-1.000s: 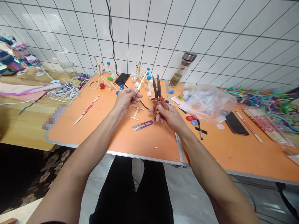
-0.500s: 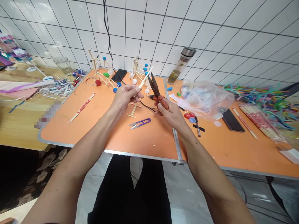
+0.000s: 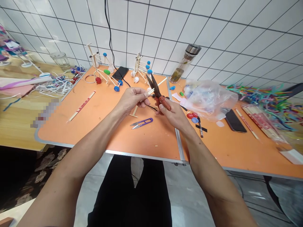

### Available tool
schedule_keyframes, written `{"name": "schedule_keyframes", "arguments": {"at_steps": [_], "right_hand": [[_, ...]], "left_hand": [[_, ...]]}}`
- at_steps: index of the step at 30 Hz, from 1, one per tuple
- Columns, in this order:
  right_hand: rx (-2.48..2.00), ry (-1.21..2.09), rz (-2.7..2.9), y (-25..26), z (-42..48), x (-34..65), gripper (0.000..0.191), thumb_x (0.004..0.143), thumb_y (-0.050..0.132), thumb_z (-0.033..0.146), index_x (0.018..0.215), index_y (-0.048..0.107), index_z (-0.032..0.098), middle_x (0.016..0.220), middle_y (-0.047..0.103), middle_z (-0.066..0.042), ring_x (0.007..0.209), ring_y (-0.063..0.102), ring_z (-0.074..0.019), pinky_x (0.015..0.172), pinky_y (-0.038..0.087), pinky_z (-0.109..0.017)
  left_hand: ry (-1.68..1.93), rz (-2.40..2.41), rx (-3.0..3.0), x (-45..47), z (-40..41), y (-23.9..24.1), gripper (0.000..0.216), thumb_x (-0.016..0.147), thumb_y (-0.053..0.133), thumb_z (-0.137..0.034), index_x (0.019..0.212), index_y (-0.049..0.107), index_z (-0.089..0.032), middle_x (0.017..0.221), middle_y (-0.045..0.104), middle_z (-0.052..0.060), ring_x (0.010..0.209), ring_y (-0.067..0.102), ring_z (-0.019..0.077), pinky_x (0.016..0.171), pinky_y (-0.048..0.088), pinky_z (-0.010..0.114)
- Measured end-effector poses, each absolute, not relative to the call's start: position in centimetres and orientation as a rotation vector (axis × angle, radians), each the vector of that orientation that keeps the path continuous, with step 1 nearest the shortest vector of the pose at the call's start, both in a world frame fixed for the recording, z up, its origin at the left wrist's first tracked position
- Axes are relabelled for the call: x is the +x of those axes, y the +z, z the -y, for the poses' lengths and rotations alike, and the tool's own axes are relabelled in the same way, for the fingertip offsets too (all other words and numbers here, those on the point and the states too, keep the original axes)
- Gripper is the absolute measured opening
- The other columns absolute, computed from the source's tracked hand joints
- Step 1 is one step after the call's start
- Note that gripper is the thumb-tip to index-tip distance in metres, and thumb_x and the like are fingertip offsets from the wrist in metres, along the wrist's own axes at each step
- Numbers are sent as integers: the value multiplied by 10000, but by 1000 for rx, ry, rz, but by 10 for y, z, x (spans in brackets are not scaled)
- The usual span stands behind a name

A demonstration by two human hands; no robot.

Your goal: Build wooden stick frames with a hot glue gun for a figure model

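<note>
My left hand [image 3: 134, 98] is closed on thin wooden sticks [image 3: 151, 91], pinching them near their ends. In my right hand [image 3: 174, 114] are long-nose pliers [image 3: 155, 87] with reddish-brown handles, jaws pointing up and apart. The sticks reach the pliers' jaws, and a longer stick end shows beyond them to the upper right. Whether the jaws bite on the wood, I cannot tell. Below my hands lie purple-handled thread snips [image 3: 142, 123] and a small joined stick piece [image 3: 134, 113], partly hidden by my left fingers.
Two stick models with coloured discs [image 3: 107, 72] stand at the back near a black phone [image 3: 120, 73]. A glass tea bottle [image 3: 178, 73], a crumpled plastic bag [image 3: 208, 97] and another phone [image 3: 235, 121] are to the right. A paper-wrapped pair of chopsticks [image 3: 81, 106] lies left.
The sticks have tilted from steeply upright to leaning right and now meet the pliers' jaws. My left hand has turned slightly; my right hand has barely moved.
</note>
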State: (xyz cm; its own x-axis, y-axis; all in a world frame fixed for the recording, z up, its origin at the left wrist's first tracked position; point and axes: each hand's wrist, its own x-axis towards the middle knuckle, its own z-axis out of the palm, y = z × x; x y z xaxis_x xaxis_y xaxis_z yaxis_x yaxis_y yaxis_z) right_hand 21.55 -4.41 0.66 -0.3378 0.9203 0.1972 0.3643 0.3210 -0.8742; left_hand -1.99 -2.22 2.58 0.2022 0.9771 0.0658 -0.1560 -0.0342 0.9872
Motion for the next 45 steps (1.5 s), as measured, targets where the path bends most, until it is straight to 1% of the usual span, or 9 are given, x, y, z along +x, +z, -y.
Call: {"name": "schedule_keyframes", "arguments": {"at_steps": [6,12,17,22,25,29,33,37,45], "right_hand": [[-1094,973,1883,0,40,219,614,1016,677,788,1327,772,268,1231,722,-70,920,741,-227,927,714,-455],[-1105,919,1901,-2,39,222,625,1015,663,811,1340,784,290,1319,766,-88,915,779,-274,944,714,-535],[-1129,830,1941,-3,37,225,621,1031,635,800,1354,785,292,1369,781,-98,950,793,-309,947,705,-555],[-1190,662,2027,-8,34,229,490,1098,604,622,1421,769,293,1234,815,-95,991,798,-341,983,680,-585],[-1192,676,2034,-7,34,229,459,1099,607,568,1428,763,289,1263,812,-92,958,798,-326,988,679,-588],[-1162,784,1971,-2,37,225,529,1067,625,683,1376,770,278,1337,789,-98,942,786,-303,947,705,-556],[-1144,874,1929,2,40,223,632,1017,640,807,1325,774,272,1343,775,-102,945,783,-290,953,711,-545],[-1143,875,1926,1,39,223,632,1020,642,807,1341,775,279,1341,769,-100,966,782,-294,955,708,-540],[-1144,800,1950,-2,38,224,599,1051,615,761,1362,776,275,1235,776,-95,971,755,-291,874,715,-512]], "left_hand": [[1147,-925,1230,-20,25,28,191,953,782,-150,767,739,-141,670,779,45,492,635,72,523,466,183],[1135,-939,1231,-21,24,30,182,948,788,-137,772,741,-134,651,771,44,468,625,70,507,456,180],[1112,-953,1238,-23,23,30,182,925,826,-168,766,743,-136,640,764,44,459,623,74,502,449,186],[1107,-970,1248,-22,22,29,174,920,812,-155,763,741,-131,637,762,45,460,620,69,503,444,183],[1108,-968,1254,-22,22,29,159,921,792,-140,769,746,-127,647,770,50,463,619,66,503,442,181],[1110,-952,1248,-23,21,27,141,905,778,-141,768,747,-134,651,775,50,467,630,75,495,440,179],[1101,-919,1220,-24,22,28,144,896,759,-143,753,750,-133,644,771,52,451,622,76,481,442,179],[1057,-936,1150,-22,24,31,159,899,755,-136,740,752,-126,617,752,49,425,603,72,464,432,177],[1040,-935,1104,-20,25,33,158,908,739,-105,752,759,-116,602,741,49,414,596,67,452,414,169]]}}
